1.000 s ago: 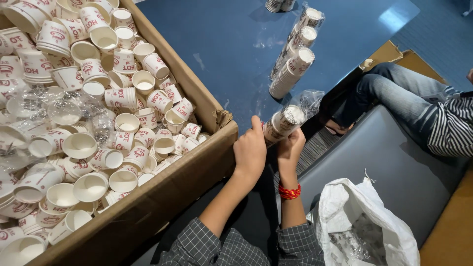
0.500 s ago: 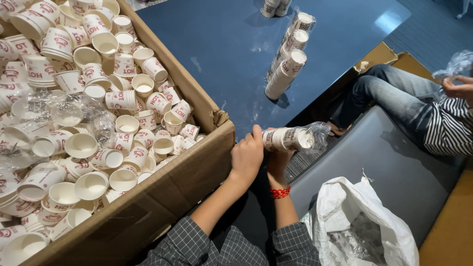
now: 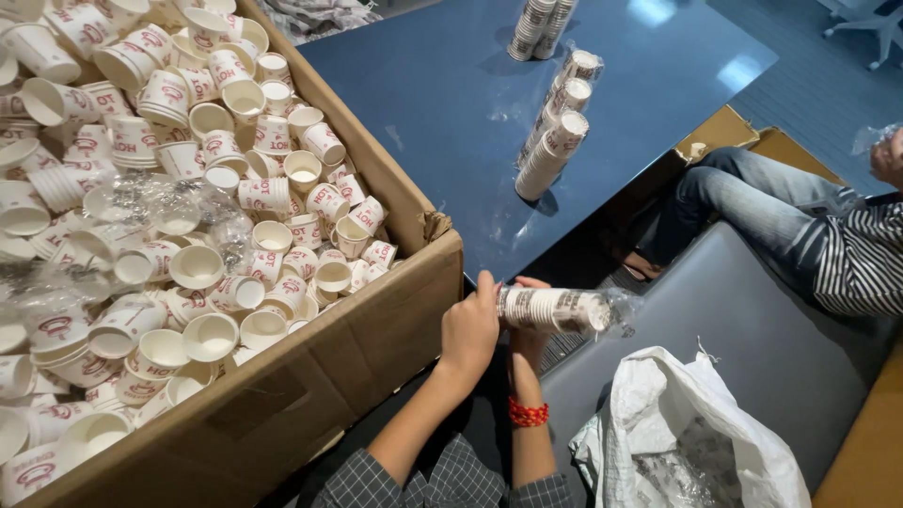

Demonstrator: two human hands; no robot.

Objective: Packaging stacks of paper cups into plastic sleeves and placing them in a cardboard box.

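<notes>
A large cardboard box (image 3: 376, 329) is filling the frame from about seven to eleven o'clock, brimming with loose white paper cups (image 3: 198, 266) bearing red print, most lying on their sides or mouth up, with crumpled clear plastic wrap (image 3: 141, 202) lying among them. At twelve to one o'clock a blue table (image 3: 451, 122) is carrying three sleeved stacks of cups (image 3: 555, 127) lying side by side, and further stacks at its far edge. At three o'clock a seated person in jeans and a striped top (image 3: 781, 221) is sitting beside a grey surface. At five o'clock a white sack (image 3: 677, 433) is gaping open, holding clear plastic scraps. Near the centre, just off the box's corner, a horizontal stack of nested cups (image 3: 555, 309) in a clear sleeve is being held at its left end. The left hand (image 3: 470, 329) is reaching up from six o'clock, fingers curled closed around that end. The right hand (image 3: 529, 341), with a red beaded bracelet (image 3: 528, 413) at the wrist, is sitting beneath the stack, fingers wrapping it from below.
</notes>
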